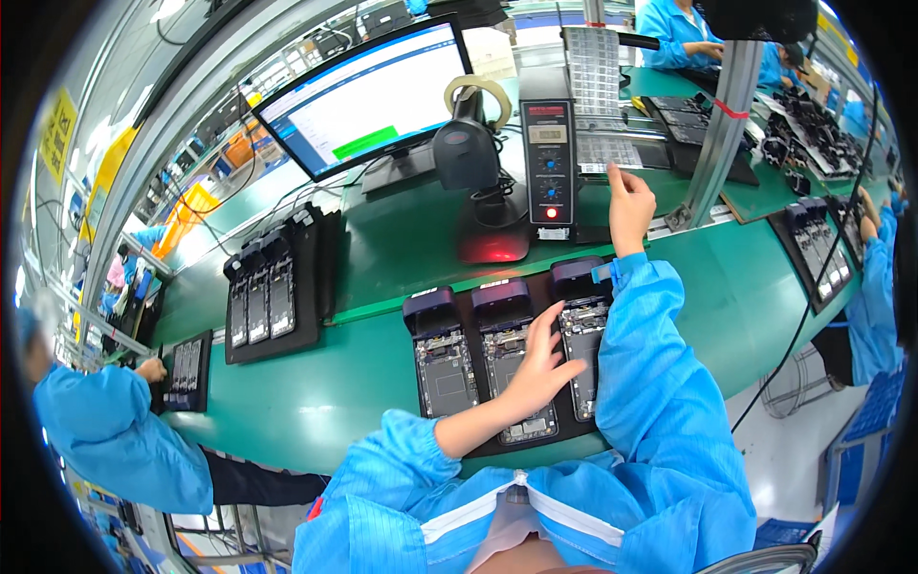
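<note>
Three opened phones lie side by side before me on a black mat: the left phone (446,378), the middle phone (500,356) and the right phone (583,335). Each has its inner boards exposed and its screen part tilted up at the far end. My left hand (537,373) hovers over the middle and right phones, fingers spread, holding nothing. Farther off, my right hand (632,209) reaches to the lower end of a strip of small labels (608,151). Its thumb and forefinger are pinched at a label there.
A black control box (548,153) with dials stands behind the phones, beside a scanner (467,158) on a stand. A monitor (368,96) is at back left. More opened phones (263,297) rest on a mat at left. A metal post (725,124) rises at right; co-workers sit both sides.
</note>
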Available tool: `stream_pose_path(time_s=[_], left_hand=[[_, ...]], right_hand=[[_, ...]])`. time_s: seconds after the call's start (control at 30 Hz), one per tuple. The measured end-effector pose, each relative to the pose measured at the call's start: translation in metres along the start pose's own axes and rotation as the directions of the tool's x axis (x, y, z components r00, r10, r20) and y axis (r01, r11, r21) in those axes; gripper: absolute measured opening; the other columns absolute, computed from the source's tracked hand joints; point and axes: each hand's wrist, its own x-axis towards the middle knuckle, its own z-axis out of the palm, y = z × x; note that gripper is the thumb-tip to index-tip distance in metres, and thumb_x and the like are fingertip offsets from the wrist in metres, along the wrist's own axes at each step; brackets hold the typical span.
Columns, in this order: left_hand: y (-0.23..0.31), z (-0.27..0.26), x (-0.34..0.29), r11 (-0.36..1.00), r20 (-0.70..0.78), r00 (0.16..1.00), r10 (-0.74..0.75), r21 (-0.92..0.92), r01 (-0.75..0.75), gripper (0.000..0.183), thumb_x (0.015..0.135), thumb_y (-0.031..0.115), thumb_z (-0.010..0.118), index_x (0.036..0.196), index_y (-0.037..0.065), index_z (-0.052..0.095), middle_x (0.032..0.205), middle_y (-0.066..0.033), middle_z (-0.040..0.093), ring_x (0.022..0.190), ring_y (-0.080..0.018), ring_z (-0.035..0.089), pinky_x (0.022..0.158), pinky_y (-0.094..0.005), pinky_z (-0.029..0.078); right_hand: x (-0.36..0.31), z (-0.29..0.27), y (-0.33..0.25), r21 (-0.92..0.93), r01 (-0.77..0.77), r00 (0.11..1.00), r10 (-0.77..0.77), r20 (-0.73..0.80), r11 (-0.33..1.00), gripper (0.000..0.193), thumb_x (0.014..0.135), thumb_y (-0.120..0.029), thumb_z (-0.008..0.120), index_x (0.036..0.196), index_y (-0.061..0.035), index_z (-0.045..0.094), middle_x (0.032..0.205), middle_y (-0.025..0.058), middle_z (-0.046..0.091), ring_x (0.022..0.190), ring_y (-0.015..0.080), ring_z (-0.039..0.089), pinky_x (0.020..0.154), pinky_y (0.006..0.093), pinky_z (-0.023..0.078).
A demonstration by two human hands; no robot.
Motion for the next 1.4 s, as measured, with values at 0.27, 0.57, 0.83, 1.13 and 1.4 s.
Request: stream_pose_path(time_s=[0.27, 0.57, 0.83, 1.13, 1.4], left_hand=[[-0.014, 0.007, 0.024, 0.901, -0.162, 0.957, -0.242, -0.402, 0.16, 0.077, 0.075, 0.011, 0.059, 0.133, 0.016, 0.009, 0.126, -0.0157, 0.03, 0.098, -0.021, 0.046, 0.076, -0.0354, 0.043], [0.013, 0.006, -0.012, 0.789, 0.169, 0.882, -0.44, -0.397, 0.47, 0.051, 0.068, -0.006, 0.055, 0.114, 0.003, 0.036, 0.103, -0.0107, 0.051, 0.094, -0.0204, 0.054, 0.074, -0.0363, 0.047], [0.034, -0.045, -0.064, 0.647, 0.194, 0.964, -0.183, -0.715, 0.267, 0.052, 0.07, -0.006, 0.052, 0.119, 0.003, 0.039, 0.114, -0.012, 0.05, 0.104, -0.0249, 0.05, 0.086, -0.0396, 0.043], [0.064, -0.092, 0.017, 0.554, -0.292, 0.953, -0.083, -0.808, -0.199, 0.025, 0.082, 0.008, 0.044, 0.105, -0.001, 0.046, 0.109, -0.0128, 0.05, 0.103, -0.0236, 0.048, 0.092, -0.0429, 0.037], [0.053, -0.129, 0.071, 0.535, -0.476, 0.876, -0.08, -0.761, -0.366, 0.026, 0.087, 0.016, 0.04, 0.106, -0.002, 0.043, 0.11, -0.0137, 0.048, 0.105, -0.0259, 0.044, 0.096, -0.0452, 0.032]], right_hand=[[0.002, -0.002, -0.004, 0.055, -0.019, 0.996, 0.014, 0.085, 0.998, 0.034, 0.075, -0.03, 0.063, 0.079, 0.0039, 0.064, 0.068, 0.0095, 0.061, 0.061, 0.0125, 0.053, 0.058, 0.0273, 0.041], [-0.021, 0.004, -0.053, 0.564, -0.316, 0.914, 0.086, 0.396, 0.763, 0.031, 0.079, -0.024, 0.055, 0.055, -0.0058, 0.05, 0.051, -0.0024, 0.044, 0.046, 0.0045, 0.032, 0.043, 0.0209, 0.022], [-0.084, 0.033, -0.068, 0.037, -0.491, 0.333, 0.149, 0.931, 0.87, 0.03, 0.083, -0.023, 0.05, 0.108, -0.0055, 0.05, 0.052, -0.0043, 0.039, 0.043, 0.0029, 0.03, 0.038, 0.0186, 0.019], [-0.051, 0.018, -0.073, 0.554, -0.578, 0.775, 0.191, 0.602, 0.599, 0.024, 0.081, -0.019, 0.053, 0.059, -0.0119, 0.046, 0.048, -0.0076, 0.033, 0.038, 0.0019, 0.025, 0.036, 0.0212, 0.015], [-0.028, -0.019, -0.103, 0.758, -0.386, 0.888, -0.012, 0.461, 0.526, 0.021, 0.083, -0.019, 0.047, 0.065, -0.0084, 0.045, 0.058, -0.0002, 0.043, 0.047, 0.0062, 0.034, 0.043, 0.0218, 0.025]])
